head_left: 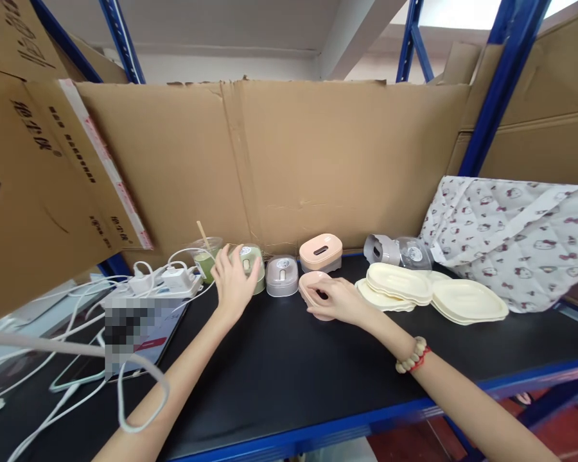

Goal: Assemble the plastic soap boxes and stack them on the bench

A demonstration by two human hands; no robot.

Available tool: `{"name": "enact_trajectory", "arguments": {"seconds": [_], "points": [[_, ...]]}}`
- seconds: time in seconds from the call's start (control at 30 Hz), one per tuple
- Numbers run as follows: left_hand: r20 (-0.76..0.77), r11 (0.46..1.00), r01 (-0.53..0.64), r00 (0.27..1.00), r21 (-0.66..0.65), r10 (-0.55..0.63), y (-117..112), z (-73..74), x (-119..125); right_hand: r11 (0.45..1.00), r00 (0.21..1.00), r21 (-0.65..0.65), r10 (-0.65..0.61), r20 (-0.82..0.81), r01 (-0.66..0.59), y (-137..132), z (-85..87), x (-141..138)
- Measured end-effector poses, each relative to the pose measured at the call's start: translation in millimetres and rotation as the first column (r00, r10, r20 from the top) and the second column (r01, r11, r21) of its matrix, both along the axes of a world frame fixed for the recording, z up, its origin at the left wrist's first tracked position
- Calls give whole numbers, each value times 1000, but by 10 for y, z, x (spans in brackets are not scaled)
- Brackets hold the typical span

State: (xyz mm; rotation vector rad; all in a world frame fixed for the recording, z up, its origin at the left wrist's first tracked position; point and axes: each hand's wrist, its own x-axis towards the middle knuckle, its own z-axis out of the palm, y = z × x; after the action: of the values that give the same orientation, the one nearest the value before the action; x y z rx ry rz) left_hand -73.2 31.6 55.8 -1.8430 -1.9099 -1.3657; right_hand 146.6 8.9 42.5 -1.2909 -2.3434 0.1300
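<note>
My left hand wraps its fingers round a green soap-box lid standing at the back of the black shelf. My right hand grips a pink soap-box lid, which is tilted on its edge. Between the two lids a grey lid rests on the shelf. Behind the pink lid sits another pink box. A beaded bracelet circles my right wrist.
Cream trays are stacked to the right, with a clear and grey container behind them and a printed cloth beyond. At left are a green drink cup, a power strip with chargers, white cables and a tablet. Cardboard walls the back.
</note>
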Motion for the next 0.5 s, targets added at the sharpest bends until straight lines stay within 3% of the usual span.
{"name": "enact_trajectory", "arguments": {"seconds": [0.07, 0.1, 0.13, 0.2, 0.23, 0.3, 0.4, 0.5], "points": [[-65, 980, 193, 980, 43, -190, -97, -62, 64, 989, 996, 123, -75, -53, 82, 28, 68, 73], [-103, 943, 332, 939, 22, -328, -154, -100, 110, 972, 988, 182, -136, -80, 148, 49, 106, 134], [-138, 880, 474, 870, -31, -473, -212, -144, 166, 946, 972, 231, -211, -101, 229, 71, 141, 211], [-164, 703, 686, 684, -188, -711, -326, -240, 299, 867, 911, 281, -394, -120, 412, 116, 191, 398], [-143, 612, 747, 597, -259, -790, -376, -287, 366, 818, 864, 281, -488, -125, 502, 136, 200, 497], [-71, 492, 801, 500, -342, -863, -452, -364, 479, 725, 769, 268, -625, -131, 635, 167, 186, 680], [-10, 440, 836, 463, -329, -886, -494, -414, 548, 653, 698, 276, -707, -112, 706, 188, 118, 847], [27, 468, 844, 491, -261, -871, -478, -409, 520, 640, 654, 212, -756, 0, 739, 186, 72, 868]]}}
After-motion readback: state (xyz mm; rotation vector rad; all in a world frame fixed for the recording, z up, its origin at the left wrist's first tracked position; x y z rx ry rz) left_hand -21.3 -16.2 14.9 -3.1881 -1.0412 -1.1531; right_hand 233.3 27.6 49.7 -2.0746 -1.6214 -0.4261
